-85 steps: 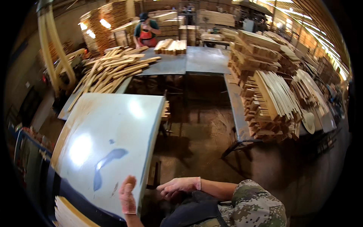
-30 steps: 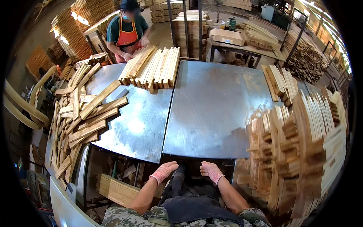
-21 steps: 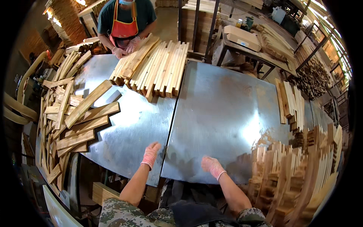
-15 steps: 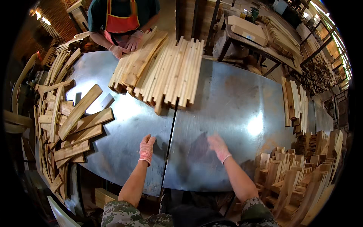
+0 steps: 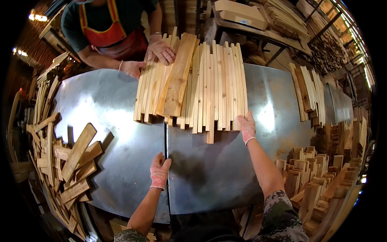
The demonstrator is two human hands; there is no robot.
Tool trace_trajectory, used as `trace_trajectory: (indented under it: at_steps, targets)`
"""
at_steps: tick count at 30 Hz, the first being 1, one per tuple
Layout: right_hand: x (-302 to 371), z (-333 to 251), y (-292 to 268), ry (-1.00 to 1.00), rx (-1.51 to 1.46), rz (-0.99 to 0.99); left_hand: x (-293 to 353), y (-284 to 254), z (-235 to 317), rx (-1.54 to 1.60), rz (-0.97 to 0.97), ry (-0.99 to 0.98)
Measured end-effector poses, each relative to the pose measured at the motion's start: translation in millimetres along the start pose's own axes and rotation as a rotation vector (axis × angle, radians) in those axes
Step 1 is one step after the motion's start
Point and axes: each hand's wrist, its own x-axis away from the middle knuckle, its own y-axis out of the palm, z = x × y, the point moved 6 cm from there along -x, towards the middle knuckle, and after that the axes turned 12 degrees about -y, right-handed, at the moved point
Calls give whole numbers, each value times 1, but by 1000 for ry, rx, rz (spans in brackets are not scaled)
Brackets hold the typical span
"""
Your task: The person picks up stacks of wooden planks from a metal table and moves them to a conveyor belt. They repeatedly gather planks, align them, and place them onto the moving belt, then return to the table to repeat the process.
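A wide layer of pale wooden strips (image 5: 217, 88) lies side by side on the metal table (image 5: 209, 173), their near ends uneven. Across it rests a broader, darker board (image 5: 179, 76). My right hand (image 5: 247, 128), in a pinkish-white glove, touches the near right corner of the strips, its fingers reaching along the outermost one. My left hand (image 5: 159, 171), gloved alike, hovers over the table near the seam, thumb apart and holding nothing. A co-worker's gloved hand (image 5: 160, 50) presses on the strips at the far left, and their other hand (image 5: 133, 68) touches the side.
Loose boards (image 5: 78, 161) are heaped at the table's left edge. Upright wood pieces (image 5: 306, 169) crowd the lower right, and a small strip stack (image 5: 310, 92) sits at the right edge. Behind stands a bench with a cardboard box (image 5: 240, 14).
The strips have shifted right and nearer to me, with the co-worker leaning in behind them. My right hand has reached forward to their corner. My left hand stays low and empty.
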Motion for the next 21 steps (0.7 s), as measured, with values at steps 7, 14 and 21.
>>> trace_trajectory:
  at_steps: [7, 14, 21]
  targets:
    - [-13, 18, -22, -88, 90, -89, -33, 85, 204, -836, 462, 645]
    - [-10, 2, -22, -46, 174, -151, -94, 129, 265, -1212, 454, 224]
    - [-8, -12, -20, -67, 150, -172, -37, 192, 240, -850, 353, 345]
